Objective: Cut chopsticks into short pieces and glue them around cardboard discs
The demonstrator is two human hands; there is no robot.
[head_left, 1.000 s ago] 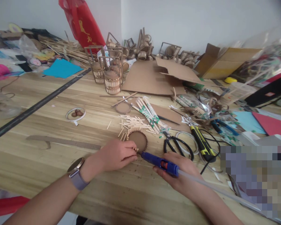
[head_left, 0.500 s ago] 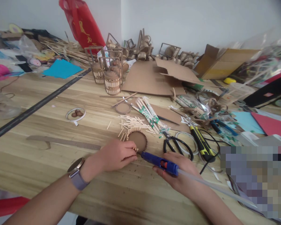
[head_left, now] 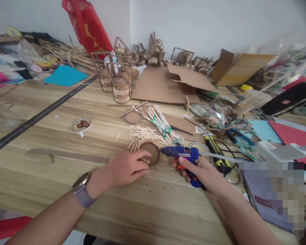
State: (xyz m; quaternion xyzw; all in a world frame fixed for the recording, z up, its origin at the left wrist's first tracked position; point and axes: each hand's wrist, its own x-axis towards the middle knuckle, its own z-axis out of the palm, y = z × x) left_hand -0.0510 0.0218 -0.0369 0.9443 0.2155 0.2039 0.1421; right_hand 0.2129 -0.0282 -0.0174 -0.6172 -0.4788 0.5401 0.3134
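My right hand (head_left: 202,172) is wrapped round the handle of a blue hot glue gun (head_left: 183,152), a clear glue stick running out of its back. The gun's nozzle is at the right rim of a round cardboard base (head_left: 151,153) with a corrugated edge. Short wooden sticks stand along part of that rim. My left hand (head_left: 126,166) is at the base's near left side, thumb and fingers apart around a few sticks (head_left: 146,161); whether a fingertip touches them I cannot tell. Behind the base lies a pile of loose short sticks (head_left: 146,132).
Black-handled scissors are partly hidden behind the glue gun, near a yellow-black cutter (head_left: 216,154). Wrapped chopsticks (head_left: 160,122) and a ring with brown balls (head_left: 82,125) lie farther back. A cardboard strip (head_left: 68,154) lies left. Small stick baskets (head_left: 121,90) stand behind.
The glue gun has turned more upright, its nozzle shifting up and right along the rim. My left fingers have spread from a pinch near the sticks.
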